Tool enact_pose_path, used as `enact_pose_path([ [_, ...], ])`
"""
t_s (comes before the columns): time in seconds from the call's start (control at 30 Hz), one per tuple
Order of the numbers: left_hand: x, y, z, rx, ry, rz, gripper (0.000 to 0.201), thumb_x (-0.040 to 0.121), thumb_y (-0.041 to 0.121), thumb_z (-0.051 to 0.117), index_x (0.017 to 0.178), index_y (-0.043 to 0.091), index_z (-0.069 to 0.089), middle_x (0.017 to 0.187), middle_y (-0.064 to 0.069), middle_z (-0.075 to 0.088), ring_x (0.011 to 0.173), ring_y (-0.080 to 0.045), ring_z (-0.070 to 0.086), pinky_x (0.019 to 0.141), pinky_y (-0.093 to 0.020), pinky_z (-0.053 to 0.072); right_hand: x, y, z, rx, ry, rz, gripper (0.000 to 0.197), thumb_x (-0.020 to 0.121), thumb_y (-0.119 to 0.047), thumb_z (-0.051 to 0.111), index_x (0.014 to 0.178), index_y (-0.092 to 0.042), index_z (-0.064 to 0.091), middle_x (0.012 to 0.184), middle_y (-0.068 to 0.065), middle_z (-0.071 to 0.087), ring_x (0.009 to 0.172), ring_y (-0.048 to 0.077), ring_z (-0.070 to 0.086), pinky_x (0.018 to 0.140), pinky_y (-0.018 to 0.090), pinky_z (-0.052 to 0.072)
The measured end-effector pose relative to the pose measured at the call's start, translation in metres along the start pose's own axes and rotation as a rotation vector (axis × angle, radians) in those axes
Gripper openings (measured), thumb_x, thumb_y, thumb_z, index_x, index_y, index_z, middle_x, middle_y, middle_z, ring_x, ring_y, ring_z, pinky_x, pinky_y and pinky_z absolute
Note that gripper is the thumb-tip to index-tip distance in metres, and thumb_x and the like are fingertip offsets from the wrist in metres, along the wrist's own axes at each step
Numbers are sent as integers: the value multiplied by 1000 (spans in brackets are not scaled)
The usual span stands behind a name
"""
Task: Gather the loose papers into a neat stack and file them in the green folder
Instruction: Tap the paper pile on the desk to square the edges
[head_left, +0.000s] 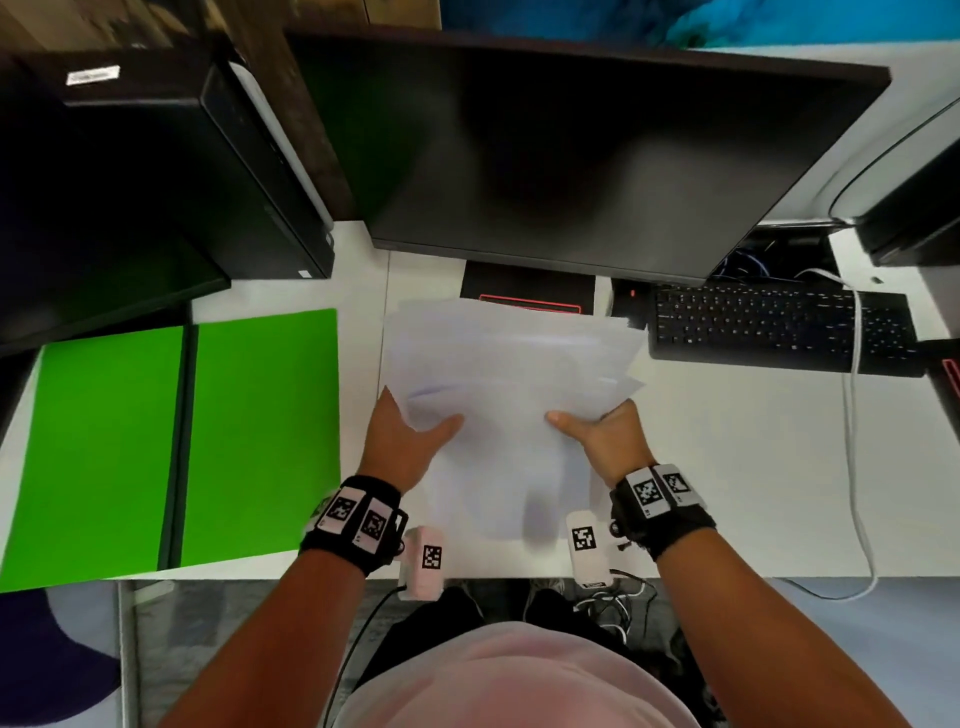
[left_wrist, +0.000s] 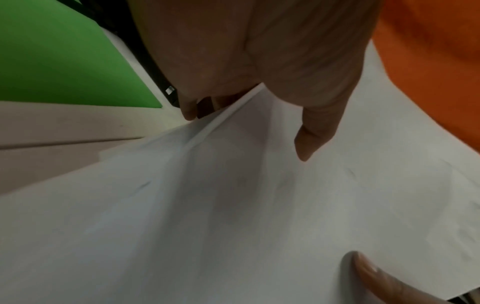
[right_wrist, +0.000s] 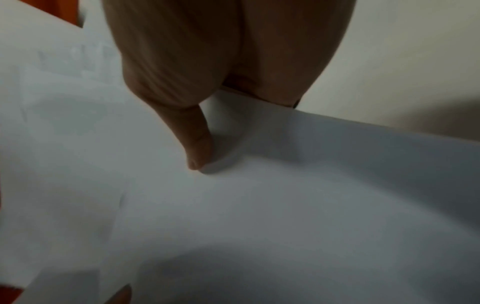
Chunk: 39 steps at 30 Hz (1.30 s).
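Observation:
An uneven bunch of white papers (head_left: 511, 374) sits in the middle of the white desk, its sheets fanned out at the far edges. My left hand (head_left: 410, 441) grips the bunch at its left side, thumb on top and fingers hidden underneath. My right hand (head_left: 602, 436) grips the right side the same way. In the left wrist view the left hand's thumb (left_wrist: 317, 133) lies on the papers (left_wrist: 233, 205). The right wrist view shows the right thumb (right_wrist: 197, 144) pressing into the papers (right_wrist: 285, 205). The green folder (head_left: 176, 441) lies spread open on the desk at the left.
A large dark monitor (head_left: 571, 156) stands right behind the papers. A black keyboard (head_left: 779, 327) with a white cable lies at the right. A black computer case (head_left: 156, 182) stands at the far left behind the folder. The desk's front edge (head_left: 779, 577) is near my wrists.

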<state>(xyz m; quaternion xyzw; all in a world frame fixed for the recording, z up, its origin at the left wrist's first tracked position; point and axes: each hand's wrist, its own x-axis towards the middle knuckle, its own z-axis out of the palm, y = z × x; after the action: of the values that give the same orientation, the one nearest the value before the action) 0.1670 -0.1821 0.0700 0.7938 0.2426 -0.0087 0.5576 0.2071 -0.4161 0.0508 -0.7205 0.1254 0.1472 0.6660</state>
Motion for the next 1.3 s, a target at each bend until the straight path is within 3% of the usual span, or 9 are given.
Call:
enact_pose_path([
  [0.1, -3, 8, -1, -10, 64, 114, 40, 71, 15, 84, 100, 26, 58, 106, -15, 65, 101, -22, 61, 98, -23, 43, -3, -7, 2, -9, -6, -94, 28, 74, -1, 79, 88, -23, 69, 90, -8, 73, 80, -2, 71, 71, 13, 54],
  [0.17, -3, 6, -1, -18, 107, 125, 41, 71, 22, 84, 105, 11, 63, 101, -24, 67, 97, -31, 64, 97, -31, 47, -5, -11, 4, -9, 13, -120, 28, 74, -1, 79, 85, -25, 69, 86, -12, 73, 78, -3, 70, 71, 12, 53],
  [0.27, -4, 11, -6, -114, 132, 122, 51, 71, 39, 81, 101, 2, 64, 96, -18, 71, 93, -22, 69, 92, -35, 53, -7, -23, 2, -36, 63, -183, 24, 74, -7, 80, 80, -27, 69, 78, -18, 74, 79, -4, 70, 75, 12, 53],
  [0.4, -16, 32, -12, -204, 179, 288, 23, 76, 3, 78, 93, -6, 66, 87, -6, 72, 87, -11, 68, 86, -20, 50, -11, -30, -11, -143, 147, -295, 12, 71, -32, 83, 79, -32, 74, 85, -8, 75, 86, 8, 72, 85, 23, 54],
  [0.47, -17, 29, -13, -199, 134, 320, 25, 74, 2, 79, 95, 4, 67, 92, 8, 73, 93, -11, 68, 90, -23, 50, -11, -24, -12, -165, 132, -296, 20, 71, -30, 83, 80, -14, 75, 85, 6, 76, 80, 11, 72, 81, 22, 55],
  [0.6, -2, -10, -3, -19, 32, 186, 42, 72, 16, 83, 108, 13, 62, 111, -2, 65, 110, -14, 60, 104, -40, 44, -5, 3, -4, -214, -78, -175, 28, 74, -7, 81, 101, -8, 73, 100, 0, 74, 87, -6, 67, 79, 9, 47],
  [0.87, 10, -14, 19, 50, 62, -113, 75, 74, 36, 80, 133, 8, 44, 133, -10, 53, 126, -26, 48, 111, -42, 37, 13, 23, 2, -85, 40, 41, 48, 71, -11, 83, 113, -3, 62, 102, 5, 71, 82, -3, 67, 71, 5, 51],
  [1.1, 13, 17, 3, -46, 103, 198, 43, 80, 11, 74, 119, 10, 56, 109, -3, 67, 102, -22, 64, 91, -25, 52, 4, -24, 1, -17, 74, -136, 40, 73, 1, 79, 89, -31, 60, 91, -13, 66, 76, -17, 64, 71, 1, 47],
  [1.3, 10, 46, -39, -111, -49, 271, 50, 67, 4, 84, 109, 10, 57, 98, 8, 70, 88, 0, 66, 78, -17, 54, -8, -66, -16, -64, 37, -324, 35, 74, 0, 79, 105, -8, 65, 100, -6, 69, 87, -16, 64, 80, 1, 44],
])
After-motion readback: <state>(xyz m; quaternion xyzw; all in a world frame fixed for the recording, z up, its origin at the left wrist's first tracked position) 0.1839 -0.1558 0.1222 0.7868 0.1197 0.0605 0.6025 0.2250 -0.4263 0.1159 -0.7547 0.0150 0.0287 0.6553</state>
